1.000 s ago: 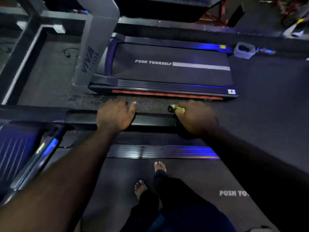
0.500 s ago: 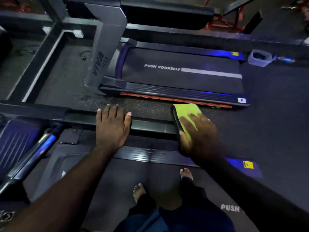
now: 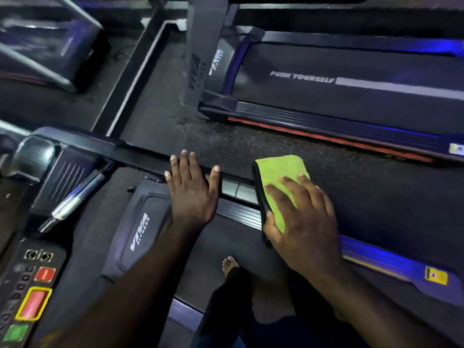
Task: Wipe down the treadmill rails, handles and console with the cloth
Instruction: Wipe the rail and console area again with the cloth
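A person's right hand (image 3: pixel 301 222), fingers spread flat, pressed a soft, light green cloth (image 3: pixel 281 172) over the end of the black handrail (image 3: pixel 140 156), left hand (image 3: pixel 193 194) resting open-palmed alongside; the limp cloth looked easiest pinched at its folded edge.

Two hands: left hand (image 3: pixel 193 197), right hand (image 3: pixel 303 222). One green cloth (image 3: pixel 281 172). One bare foot (image 3: pixel 229 263). Two treadmills: near treadmill (image 3: pixel 140 222), far treadmill (image 3: pixel 351 101). One more machine (image 3: pixel 50 41) top left, too blurred to tell its kind. One console (image 3: pixel 54 320) with three big buttons: small red button (image 3: pixel 45 273), large red button (image 3: pixel 34 303), green button (image 3: pixel 16 332). Two yellow stickers: near sticker (image 3: pixel 437 275), far sticker (image 3: pixel 457 148).
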Demonstrator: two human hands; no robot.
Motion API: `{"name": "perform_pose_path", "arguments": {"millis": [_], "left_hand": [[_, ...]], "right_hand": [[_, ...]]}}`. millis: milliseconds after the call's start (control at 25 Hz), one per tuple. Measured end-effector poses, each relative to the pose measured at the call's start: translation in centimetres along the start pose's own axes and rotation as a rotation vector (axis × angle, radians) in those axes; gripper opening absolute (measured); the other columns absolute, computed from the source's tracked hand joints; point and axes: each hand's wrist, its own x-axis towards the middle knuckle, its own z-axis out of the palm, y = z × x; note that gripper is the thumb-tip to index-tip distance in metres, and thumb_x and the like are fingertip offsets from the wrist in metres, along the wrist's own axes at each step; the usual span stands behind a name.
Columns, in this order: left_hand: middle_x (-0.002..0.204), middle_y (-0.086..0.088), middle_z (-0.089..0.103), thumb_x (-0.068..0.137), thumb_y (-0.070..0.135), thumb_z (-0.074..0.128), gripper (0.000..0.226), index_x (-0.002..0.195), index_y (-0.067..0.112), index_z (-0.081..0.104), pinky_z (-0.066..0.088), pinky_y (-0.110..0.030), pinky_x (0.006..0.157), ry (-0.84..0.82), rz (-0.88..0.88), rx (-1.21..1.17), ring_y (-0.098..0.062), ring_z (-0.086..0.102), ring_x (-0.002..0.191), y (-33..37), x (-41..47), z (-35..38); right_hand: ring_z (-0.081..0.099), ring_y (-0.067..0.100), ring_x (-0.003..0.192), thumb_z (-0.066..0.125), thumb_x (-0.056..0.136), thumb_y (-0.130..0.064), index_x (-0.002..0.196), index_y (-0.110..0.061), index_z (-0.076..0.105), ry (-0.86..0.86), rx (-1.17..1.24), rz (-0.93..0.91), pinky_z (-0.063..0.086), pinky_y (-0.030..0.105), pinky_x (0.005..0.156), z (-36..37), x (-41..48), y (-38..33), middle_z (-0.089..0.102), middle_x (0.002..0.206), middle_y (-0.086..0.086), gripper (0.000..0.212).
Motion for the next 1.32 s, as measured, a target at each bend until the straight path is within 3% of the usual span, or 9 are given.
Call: {"name": "perform_pose_path", "arguments": {"millis": [200,280,400,640,720,800,1000,1200,1320], "left_hand": [[0.175,-0.015,0.008,0.103,0.068,0.019,0.089,0.164,0.005,0.017,-0.005,-0.053,0.127,-0.067,-0.012,0.026,-0.033,-0.005,0.162,0.0,0.1,-0.2],[0.175,-0.012,0.005,0.105,0.066,0.025,0.084,0.165,0.008,0.017,-0.007,-0.053,0.128,-0.107,-0.024,-0.004,-0.031,-0.008,0.162,-0.1,0.2,-0.5],[0.175,-0.012,0.005,0.105,0.064,0.032,0.081,0.165,0.009,0.02,-0.007,-0.056,0.127,-0.145,-0.035,-0.042,-0.032,-0.01,0.161,0.2,0.7,-0.8],[0.175,-0.012,0.001,0.103,0.067,0.032,0.087,0.166,0.01,0.013,-0.009,-0.055,0.126,-0.162,-0.017,-0.09,-0.031,-0.014,0.161,-0.3,0.9,-0.9],[0.176,-0.011,0.0,0.103,0.069,0.032,0.088,0.167,0.011,0.012,-0.01,-0.054,0.126,-0.191,-0.024,-0.095,-0.03,-0.014,0.161,-0.4,0.9,-1.3],[0.176,-0.01,-0.002,0.102,0.07,0.03,0.09,0.167,0.012,0.009,-0.011,-0.054,0.126,-0.223,-0.044,-0.088,-0.03,-0.016,0.16,-0.2,1.1,-1.6],[0.176,-0.003,-0.011,0.101,0.074,0.026,0.091,0.168,0.017,0.002,-0.016,-0.05,0.125,-0.325,-0.086,-0.054,-0.025,-0.025,0.158,0.2,1.7,-2.2],[0.176,-0.001,-0.011,0.102,0.07,0.031,0.088,0.168,0.021,0.002,-0.013,-0.048,0.127,-0.229,-0.138,-0.081,-0.021,-0.02,0.16,0.9,1.0,-2.0],[0.174,-0.004,-0.018,0.101,0.07,0.034,0.094,0.167,0.017,-0.007,-0.012,-0.046,0.126,-0.134,-0.189,-0.085,-0.022,-0.02,0.16,1.5,0.5,-1.4]], "right_hand": [[0.059,0.029,0.116,0.049,0.097,-0.053,0.139,-0.033,0.06,-0.383,0.194,0.146,0.043,0.039,0.083,0.5,8.3,1.1,0.062,0.131,0.002,0.047],[0.06,0.029,0.12,0.044,0.095,-0.057,0.14,-0.034,0.06,-0.326,0.304,0.142,0.048,0.04,0.089,0.1,7.1,1.8,0.062,0.136,0.001,0.053],[0.053,0.029,0.134,0.051,0.095,-0.046,0.142,-0.029,0.061,-0.08,0.087,0.024,0.05,0.047,0.101,-0.5,0.6,1.6,0.056,0.145,0.0,0.05],[0.064,0.032,0.111,0.04,0.104,-0.046,0.122,-0.03,0.063,-0.339,0.026,0.169,0.048,0.041,0.081,-0.2,8.1,0.1,0.068,0.123,0.004,0.033],[0.061,0.029,0.114,0.048,0.102,-0.047,0.127,-0.029,0.066,-0.105,-0.102,0.059,0.051,0.042,0.084,0.5,4.2,-0.1,0.066,0.127,0.001,0.035],[0.058,0.029,0.119,0.056,0.097,-0.046,0.131,-0.027,0.067,-0.01,-0.153,0.028,0.049,0.044,0.086,0.6,1.0,-0.6,0.063,0.133,0.0,0.04],[0.063,0.031,0.104,0.042,0.101,-0.055,0.126,-0.03,0.057,-0.313,-0.115,0.022,0.05,0.042,0.077,0.3,7.9,-0.4,0.063,0.116,0.004,0.039],[0.058,0.029,0.117,0.056,0.098,-0.051,0.136,-0.024,0.062,-0.171,0.077,-0.137,0.053,0.043,0.087,-1.1,3.9,1.9,0.062,0.134,0.004,0.047],[0.058,0.034,0.115,0.055,0.096,-0.048,0.133,-0.022,0.058,-0.316,0.149,-0.211,0.054,0.047,0.089,-0.4,6.1,3.1,0.06,0.131,0.007,0.046]]}}
